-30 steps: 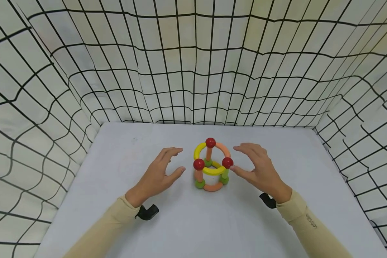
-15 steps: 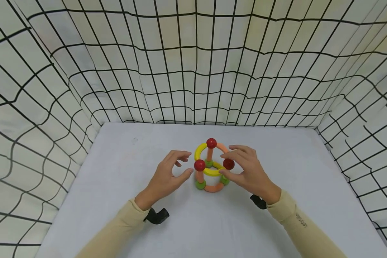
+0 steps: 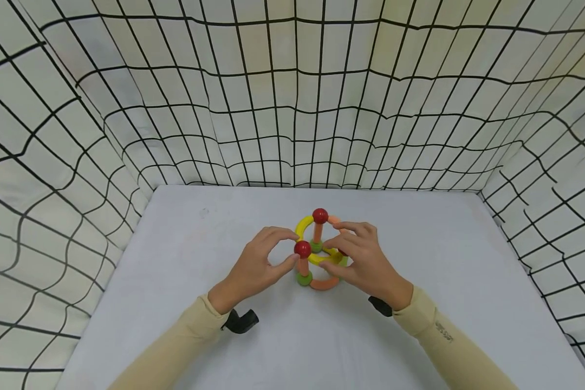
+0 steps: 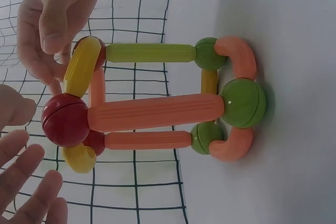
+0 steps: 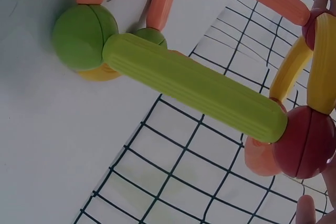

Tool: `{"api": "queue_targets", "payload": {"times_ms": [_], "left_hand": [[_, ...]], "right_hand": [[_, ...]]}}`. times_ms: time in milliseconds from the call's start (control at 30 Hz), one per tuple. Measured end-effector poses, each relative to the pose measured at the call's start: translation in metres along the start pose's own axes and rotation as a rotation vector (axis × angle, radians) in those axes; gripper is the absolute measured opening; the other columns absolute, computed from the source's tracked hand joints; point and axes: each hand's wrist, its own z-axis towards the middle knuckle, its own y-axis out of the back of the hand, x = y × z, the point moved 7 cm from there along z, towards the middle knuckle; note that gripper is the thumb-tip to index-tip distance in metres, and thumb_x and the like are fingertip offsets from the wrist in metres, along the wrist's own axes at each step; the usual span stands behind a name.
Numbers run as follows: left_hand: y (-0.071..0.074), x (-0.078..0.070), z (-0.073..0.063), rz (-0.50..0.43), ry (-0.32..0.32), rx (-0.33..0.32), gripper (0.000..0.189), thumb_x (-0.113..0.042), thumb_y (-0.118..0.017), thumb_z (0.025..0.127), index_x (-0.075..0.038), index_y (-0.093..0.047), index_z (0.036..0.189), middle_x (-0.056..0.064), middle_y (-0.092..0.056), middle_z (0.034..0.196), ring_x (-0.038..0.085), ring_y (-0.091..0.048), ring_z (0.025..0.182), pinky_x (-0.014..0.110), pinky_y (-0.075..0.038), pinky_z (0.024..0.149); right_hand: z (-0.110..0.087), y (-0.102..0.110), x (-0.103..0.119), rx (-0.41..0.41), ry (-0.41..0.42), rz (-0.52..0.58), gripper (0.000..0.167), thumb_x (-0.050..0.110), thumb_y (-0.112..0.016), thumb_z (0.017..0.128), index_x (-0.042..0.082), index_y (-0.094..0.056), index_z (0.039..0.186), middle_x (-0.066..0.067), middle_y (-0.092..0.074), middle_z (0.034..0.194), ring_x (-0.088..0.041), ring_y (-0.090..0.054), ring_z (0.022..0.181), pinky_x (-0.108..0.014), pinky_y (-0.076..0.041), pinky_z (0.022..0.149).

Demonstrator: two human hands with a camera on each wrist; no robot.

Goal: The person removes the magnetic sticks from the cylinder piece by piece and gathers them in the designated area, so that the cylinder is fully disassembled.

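Observation:
A toy frame of balls and rods (image 3: 319,260) stands upright on the white table. Red balls form its top corners and green balls (image 4: 244,103) its bottom ones, joined by orange, yellow and lime rods. My left hand (image 3: 253,262) reaches from the left, thumb and fingers spread around the near-left red ball (image 4: 65,120), with a gap in the left wrist view. On the other side, my right hand (image 3: 370,262) curves loosely around the right red ball (image 5: 304,142), above the lime upright rod (image 5: 197,87). That hand largely hides the ball in the head view.
A black net (image 3: 292,114) hangs in front of pale walls behind the white table (image 3: 214,216) and along both sides. Black wrist mounts (image 3: 241,322) show beneath both beige sleeves (image 3: 175,346).
Both hands have moved inward to the toy frame, the left to the near-left red ball, the right over the right red ball. The frame stays almost where it was.

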Motion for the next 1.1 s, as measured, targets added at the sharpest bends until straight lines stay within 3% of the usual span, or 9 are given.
{"api": "queue_targets", "payload": {"times_ms": [300,567,1100], "left_hand": [[-0.007,-0.005,0.010,0.007,-0.066,0.060,0.035,-0.017,-0.084,0.086,-0.016,-0.071,0.119,-0.002,-0.072,0.116,0.018,-0.057,0.118,0.042,-0.056,0.100],[-0.010,-0.008,0.011,0.026,-0.077,0.075,0.032,-0.019,-0.085,0.086,-0.014,-0.073,0.114,0.002,-0.069,0.118,0.019,-0.056,0.116,0.037,-0.058,0.097],[-0.010,-0.011,0.018,0.066,-0.120,0.099,0.032,-0.023,-0.085,0.086,-0.013,-0.073,0.113,0.001,-0.071,0.112,0.017,-0.057,0.110,0.033,-0.059,0.093]], "right_hand": [[0.004,-0.010,0.007,0.044,0.034,-0.078,0.037,0.028,-0.097,0.071,0.016,-0.077,0.100,0.006,-0.079,0.094,-0.029,-0.063,0.124,-0.056,-0.037,0.102],[0.005,-0.013,0.008,0.038,0.059,-0.134,0.036,0.029,-0.098,0.069,0.017,-0.079,0.097,0.007,-0.080,0.093,-0.027,-0.064,0.119,-0.056,-0.039,0.101],[0.004,-0.012,0.007,0.048,0.068,-0.146,0.033,0.026,-0.097,0.070,0.018,-0.078,0.095,0.007,-0.080,0.092,-0.027,-0.064,0.118,-0.055,-0.040,0.100]]}}
